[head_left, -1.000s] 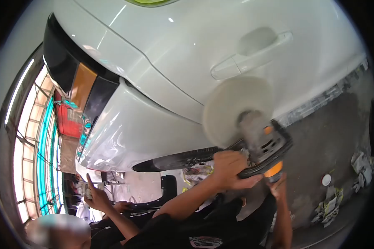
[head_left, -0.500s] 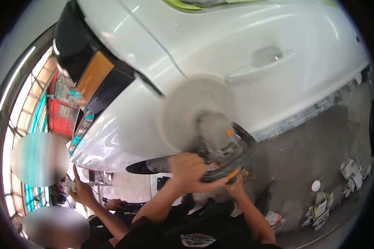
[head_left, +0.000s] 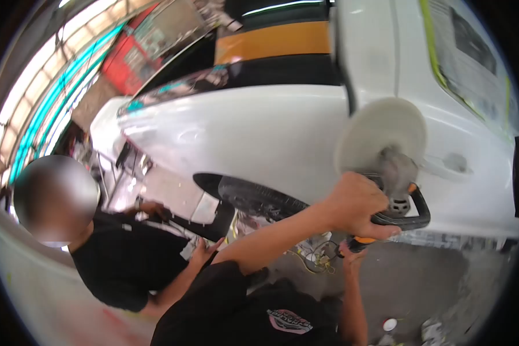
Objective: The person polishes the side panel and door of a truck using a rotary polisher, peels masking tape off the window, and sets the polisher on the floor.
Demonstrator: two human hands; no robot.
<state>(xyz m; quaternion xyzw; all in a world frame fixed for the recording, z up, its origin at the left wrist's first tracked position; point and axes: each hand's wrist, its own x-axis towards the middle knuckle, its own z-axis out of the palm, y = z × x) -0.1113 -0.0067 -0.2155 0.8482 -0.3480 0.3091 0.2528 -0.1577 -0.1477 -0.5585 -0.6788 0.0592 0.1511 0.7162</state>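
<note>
A polisher (head_left: 399, 176) with a large round off-white pad (head_left: 380, 135) is in both of my hands. My left hand (head_left: 360, 200) is closed around the black loop handle (head_left: 423, 209) near the machine's head. Lower down, my right hand (head_left: 352, 254) wraps the rear grip beside an orange part (head_left: 363, 240); its fingers are partly hidden. The pad's flat side faces the white car (head_left: 230, 124), over the area between front fender and door. Whether it touches the paint cannot be made out. The door handle (head_left: 451, 163) lies just right of the pad.
A co-worker in a black shirt (head_left: 132, 254) stands at my left, one hand (head_left: 200, 251) low near my arm. The front wheel (head_left: 259, 196) sits below the fender. A yellow cord (head_left: 317, 266) and a white round lid (head_left: 390, 324) lie on the floor.
My view has swung left, bringing more of the fender and co-worker into sight. The polisher and my hands appear farther right in view. The co-worker's raised, pointing hand has come down.
</note>
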